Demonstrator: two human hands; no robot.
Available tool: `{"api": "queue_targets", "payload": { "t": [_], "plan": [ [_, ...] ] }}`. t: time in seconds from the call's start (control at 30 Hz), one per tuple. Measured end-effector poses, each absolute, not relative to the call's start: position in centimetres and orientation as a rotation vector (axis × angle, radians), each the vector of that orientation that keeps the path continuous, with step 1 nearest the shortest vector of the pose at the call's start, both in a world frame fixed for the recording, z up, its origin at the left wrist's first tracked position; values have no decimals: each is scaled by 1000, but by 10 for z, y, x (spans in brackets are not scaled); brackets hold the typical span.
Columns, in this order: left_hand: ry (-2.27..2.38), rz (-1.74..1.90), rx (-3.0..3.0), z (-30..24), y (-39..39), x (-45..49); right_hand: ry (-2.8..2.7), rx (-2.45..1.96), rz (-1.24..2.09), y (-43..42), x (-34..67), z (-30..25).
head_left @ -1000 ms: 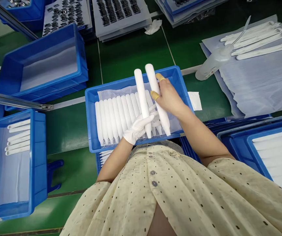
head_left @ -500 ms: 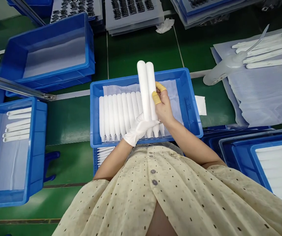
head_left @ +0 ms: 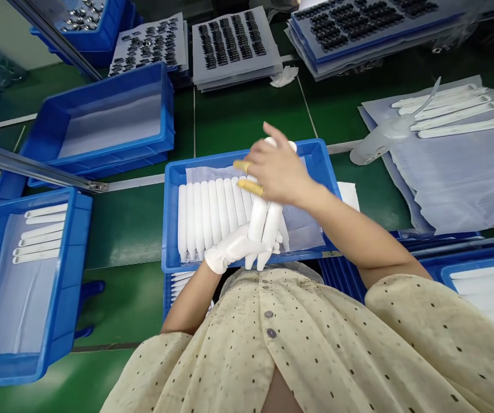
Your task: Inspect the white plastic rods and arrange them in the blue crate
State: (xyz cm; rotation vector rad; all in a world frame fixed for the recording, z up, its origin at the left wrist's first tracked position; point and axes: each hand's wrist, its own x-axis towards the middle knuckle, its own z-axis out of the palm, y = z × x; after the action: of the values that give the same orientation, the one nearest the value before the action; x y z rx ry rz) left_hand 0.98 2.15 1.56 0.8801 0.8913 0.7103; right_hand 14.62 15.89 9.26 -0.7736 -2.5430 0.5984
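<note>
Two long white plastic tubes (head_left: 264, 221) are held side by side over the middle blue bin (head_left: 170, 215). My left hand (head_left: 233, 249), in a white glove, grips their lower ends. My right hand (head_left: 275, 169), with yellow finger cots on two fingers, lies over their upper part, fingers curled round them. Below, a row of several like white tubes (head_left: 207, 209) lies on white foam in the bin's left half.
An empty foam-lined blue bin (head_left: 104, 123) stands at the back left. Another blue bin (head_left: 18, 275) at the left holds several white parts. Trays of small black parts (head_left: 233, 46) sit at the back. A sheet with white strips (head_left: 448, 109) and a grey tool (head_left: 380, 137) lies right.
The two tubes have tipped down toward the bin. My right hand has slid from their right side over the top of them. The view has shifted a little.
</note>
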Motion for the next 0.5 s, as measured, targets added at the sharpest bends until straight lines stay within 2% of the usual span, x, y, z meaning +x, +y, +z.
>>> {"api": "queue_targets", "payload": {
  "t": [0.1, 0.23, 0.33, 0.5],
  "plan": [
    [810, 644, 916, 17, 20, 5, -2372, -920, 677, 187, 151, 117],
    [716, 651, 985, 9, 18, -7, -1991, -906, 1315, 205, 160, 127],
    [788, 637, 1021, 8, 16, -12, -1616, -791, 1705, 195, 163, 112],
    [915, 763, 941, 17, 19, -8, -1475, -645, 1749, 134, 161, 52]
  ]
}}
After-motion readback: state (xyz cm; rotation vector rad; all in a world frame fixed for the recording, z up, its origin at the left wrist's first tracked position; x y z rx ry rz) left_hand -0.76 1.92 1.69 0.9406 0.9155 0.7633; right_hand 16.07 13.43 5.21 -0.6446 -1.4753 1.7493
